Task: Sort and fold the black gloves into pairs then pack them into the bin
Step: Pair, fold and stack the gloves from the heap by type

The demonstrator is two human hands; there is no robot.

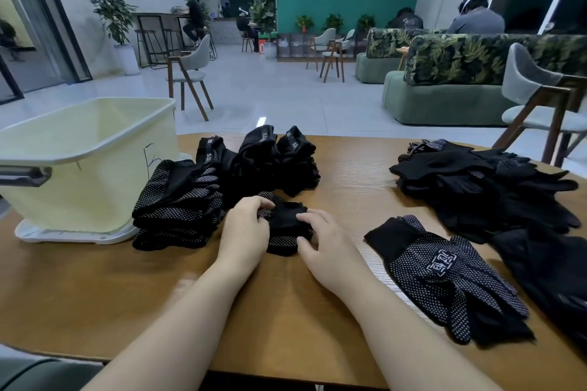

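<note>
Wooden table, both hands gripping folded gloves mid-table

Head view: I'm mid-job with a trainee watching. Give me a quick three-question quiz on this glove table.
1. True or false: the cream bin stands on the left part of the wooden table.
2. What do the left hand and right hand hold between them? A) a folded dotted glove bundle B) the bin's handle C) a chair
3. Fill in: the flat dotted glove with the printed logo lies to the ____ of the right hand.

Key: 1 true. 2 A. 3 right. The stack of folded pairs sits beside the bin, the unsorted glove pile far right.
</note>
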